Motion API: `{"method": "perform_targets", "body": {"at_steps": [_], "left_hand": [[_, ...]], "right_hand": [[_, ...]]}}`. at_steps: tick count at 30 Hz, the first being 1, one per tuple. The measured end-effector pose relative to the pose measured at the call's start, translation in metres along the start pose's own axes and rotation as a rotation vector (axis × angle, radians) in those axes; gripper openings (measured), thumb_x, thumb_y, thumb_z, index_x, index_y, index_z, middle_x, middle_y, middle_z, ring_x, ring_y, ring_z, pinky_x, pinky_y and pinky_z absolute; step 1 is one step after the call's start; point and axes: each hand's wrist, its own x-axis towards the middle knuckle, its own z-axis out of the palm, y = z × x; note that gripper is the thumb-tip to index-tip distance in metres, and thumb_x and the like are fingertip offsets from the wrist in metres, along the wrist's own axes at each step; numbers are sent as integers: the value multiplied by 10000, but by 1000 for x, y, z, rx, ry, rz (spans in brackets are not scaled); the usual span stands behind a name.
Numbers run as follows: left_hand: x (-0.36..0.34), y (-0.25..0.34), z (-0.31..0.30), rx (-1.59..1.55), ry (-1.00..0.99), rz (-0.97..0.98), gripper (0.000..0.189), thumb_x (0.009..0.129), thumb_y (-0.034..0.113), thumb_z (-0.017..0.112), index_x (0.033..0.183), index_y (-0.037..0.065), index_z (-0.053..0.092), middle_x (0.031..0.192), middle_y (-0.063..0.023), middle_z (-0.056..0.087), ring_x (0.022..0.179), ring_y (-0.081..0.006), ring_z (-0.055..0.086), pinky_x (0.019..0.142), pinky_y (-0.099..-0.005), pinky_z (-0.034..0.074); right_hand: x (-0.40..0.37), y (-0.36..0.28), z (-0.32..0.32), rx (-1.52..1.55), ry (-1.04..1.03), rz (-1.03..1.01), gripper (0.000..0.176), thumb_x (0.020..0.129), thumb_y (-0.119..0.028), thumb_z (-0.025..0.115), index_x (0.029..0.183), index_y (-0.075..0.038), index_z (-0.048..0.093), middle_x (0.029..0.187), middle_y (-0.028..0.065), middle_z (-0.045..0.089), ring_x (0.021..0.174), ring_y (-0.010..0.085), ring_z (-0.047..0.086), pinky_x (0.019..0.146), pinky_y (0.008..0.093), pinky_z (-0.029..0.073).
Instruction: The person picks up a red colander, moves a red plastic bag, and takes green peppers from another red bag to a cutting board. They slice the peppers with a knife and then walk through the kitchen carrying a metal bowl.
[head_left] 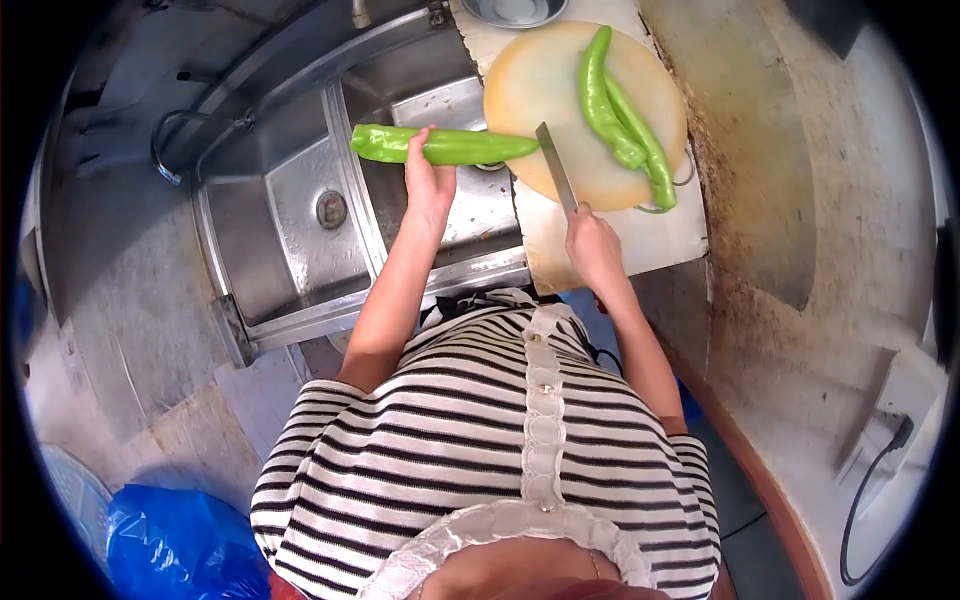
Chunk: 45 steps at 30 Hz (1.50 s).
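My left hand (430, 183) is closed around a long green pepper (470, 147), held level over the right sink basin with its narrow tip reaching past the edge of the round cutting board (525, 80). In my right hand (592, 243) is a knife (558, 168), gripped by its handle. The blade points away from me over the board, its far end right beside the pepper's tip. Two more green peppers, one of them the curved pepper (597, 95), lie together on the right half of the board.
A double steel sink (300, 230) lies to the left, with a curved faucet (165, 150) at its far left. Behind the board stands a metal bowl (515, 10). The wall (760, 150) rises close on the right. A blue plastic bag (180, 545) sits at lower left.
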Motion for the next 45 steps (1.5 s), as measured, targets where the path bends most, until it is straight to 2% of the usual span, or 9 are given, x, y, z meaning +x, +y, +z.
{"method": "perform_targets", "body": {"at_steps": [7,18,22,27,32,37,38,40,45], "left_hand": [[0,5,27,151,-27,82,281,771,128,540,1009,43,416,924,-79,490,892,-195,480,827,-357,392],[90,-102,98,1519,-350,285,543,688,405,626,937,-67,523,918,-236,568,893,-342,549,754,-378,434],[82,-118,101,1997,-376,718,478,755,392,521,996,-21,523,925,-234,556,905,-364,515,831,-424,377],[101,-110,106,1575,-691,301,481,822,382,486,1035,-48,510,916,-162,578,802,-218,547,720,-304,421],[108,-109,108,1369,-835,127,497,852,324,462,1183,-42,407,1108,-169,510,955,-211,500,831,-276,377],[72,-100,95,1708,-861,607,462,810,187,498,1162,-90,388,1117,-259,468,1023,-310,476,861,-348,381],[62,-101,83,1810,-848,1130,448,802,166,497,1151,-95,394,1088,-267,470,987,-343,479,839,-373,390],[-39,-104,82,1507,-883,1330,370,824,159,470,1116,-65,429,1055,-236,478,894,-346,496,788,-394,402],[-251,-206,25,1327,-1410,840,290,819,96,482,1083,-21,460,1052,-181,485,874,-292,512,755,-349,416]], "right_hand": [[27,21,-25,-52,69,-3,264,830,-232,421,824,12,521,721,251,562,717,373,560,601,465,444],[12,57,22,-507,254,55,621,737,-438,512,1163,-2,395,996,135,483,947,266,483,662,365,438],[13,66,26,-530,354,44,583,729,-325,543,1170,20,377,1029,130,453,993,256,435,740,407,387],[-53,64,-20,-179,612,-166,315,685,-140,533,969,-12,482,911,130,472,884,277,483,736,373,377],[-163,90,27,-158,592,195,179,717,-104,500,884,-39,490,851,130,452,800,287,495,680,395,394],[-317,133,135,77,459,718,144,670,-113,504,795,-44,523,799,147,529,769,321,551,680,440,446],[-349,141,167,145,468,859,140,681,-120,496,784,-33,534,809,169,544,772,337,555,677,451,447],[-418,142,211,261,429,1087,173,708,-138,467,767,-6,562,862,222,567,791,367,559,672,478,443],[-553,107,382,496,552,1405,205,710,-158,463,750,-11,600,785,200,588,715,339,572,624,446,443]]}}
